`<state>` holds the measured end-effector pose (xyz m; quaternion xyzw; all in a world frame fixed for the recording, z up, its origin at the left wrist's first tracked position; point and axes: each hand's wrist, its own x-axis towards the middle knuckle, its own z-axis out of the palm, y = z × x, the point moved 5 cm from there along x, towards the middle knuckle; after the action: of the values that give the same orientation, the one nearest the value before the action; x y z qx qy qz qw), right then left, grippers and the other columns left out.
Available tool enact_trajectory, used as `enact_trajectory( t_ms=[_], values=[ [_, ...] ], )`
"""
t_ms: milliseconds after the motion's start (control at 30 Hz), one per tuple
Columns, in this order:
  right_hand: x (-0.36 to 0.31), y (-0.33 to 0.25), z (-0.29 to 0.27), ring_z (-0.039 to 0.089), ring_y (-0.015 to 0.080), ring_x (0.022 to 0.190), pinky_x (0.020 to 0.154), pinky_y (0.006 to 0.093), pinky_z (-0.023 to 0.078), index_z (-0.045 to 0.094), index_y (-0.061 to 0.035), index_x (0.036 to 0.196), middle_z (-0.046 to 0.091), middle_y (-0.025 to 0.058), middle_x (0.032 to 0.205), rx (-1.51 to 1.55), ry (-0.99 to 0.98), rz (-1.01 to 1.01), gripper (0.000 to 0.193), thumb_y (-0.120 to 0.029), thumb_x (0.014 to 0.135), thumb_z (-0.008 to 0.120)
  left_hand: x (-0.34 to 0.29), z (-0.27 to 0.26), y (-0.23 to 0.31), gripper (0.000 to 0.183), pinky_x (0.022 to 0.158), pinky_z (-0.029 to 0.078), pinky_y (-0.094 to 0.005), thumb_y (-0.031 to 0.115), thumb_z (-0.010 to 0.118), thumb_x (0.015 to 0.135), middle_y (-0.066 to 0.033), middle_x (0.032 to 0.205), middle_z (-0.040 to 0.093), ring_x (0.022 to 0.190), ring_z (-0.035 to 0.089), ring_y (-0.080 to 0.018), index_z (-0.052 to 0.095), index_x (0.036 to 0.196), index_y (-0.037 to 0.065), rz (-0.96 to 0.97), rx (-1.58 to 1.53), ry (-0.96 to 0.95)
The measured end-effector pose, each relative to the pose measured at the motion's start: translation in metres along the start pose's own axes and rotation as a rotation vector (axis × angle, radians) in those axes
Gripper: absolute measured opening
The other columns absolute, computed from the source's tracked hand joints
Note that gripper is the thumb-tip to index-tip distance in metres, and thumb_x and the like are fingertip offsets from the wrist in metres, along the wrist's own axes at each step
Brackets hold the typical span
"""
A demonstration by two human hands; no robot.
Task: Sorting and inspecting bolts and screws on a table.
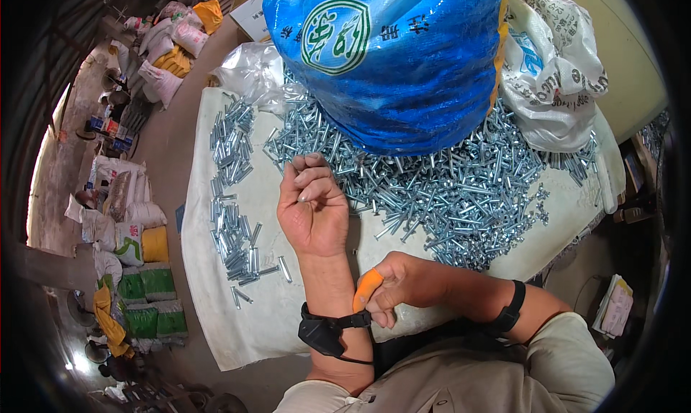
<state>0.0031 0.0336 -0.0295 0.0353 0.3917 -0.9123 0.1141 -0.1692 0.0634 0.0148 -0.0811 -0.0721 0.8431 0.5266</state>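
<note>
Green characters set in a ringed emblem (336, 37) on the blue sack (425, 89), small dark characters printed on either side, black lettering printed on the white sack (551, 114), characters printed on the carton (249, 17).

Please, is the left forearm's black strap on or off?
On: the strap crosses the left forearm; whether it's fastened, I cannot tell.

Bolts (468, 204) on a pale-covered table (248, 334)
Along left edge, pins (232, 154); far edge, clear bag (252, 73), blue sack (417, 74), white sack (554, 107).
</note>
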Motion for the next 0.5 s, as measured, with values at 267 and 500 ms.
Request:
enact_trajectory(
  t_ms=[267,500],
  values=[
    [0.0016,-0.0009,0.0006,0.070,0.0153,0.062,0.056,0.0259,0.054,0.072,0.0067,0.105,0.071,0.0102,0.075,-0.018,0.029,0.042,0.022,-0.011,0.091,0.070,-0.0007,0.0005,-0.0020,0.020,0.060,0.055,-0.0243,0.009,0.054,0.108,-0.0172,0.108,0.053,0.081,0.060,-0.0159,0.057,0.110,-0.011,-0.017,-0.016,-0.007],
    [0.0040,0.0022,-0.0028,0.067,0.0157,0.055,0.050,0.0269,0.051,0.072,0.0060,0.099,0.069,0.0104,0.069,-0.001,0.065,0.076,0.020,-0.009,0.086,0.071,0.0001,-0.0006,-0.0009,0.021,0.060,0.054,-0.0241,0.010,0.054,0.109,-0.0166,0.107,0.053,0.081,0.060,-0.0155,0.058,0.112,-0.010,-0.010,0.016,0.009]
  ],
)
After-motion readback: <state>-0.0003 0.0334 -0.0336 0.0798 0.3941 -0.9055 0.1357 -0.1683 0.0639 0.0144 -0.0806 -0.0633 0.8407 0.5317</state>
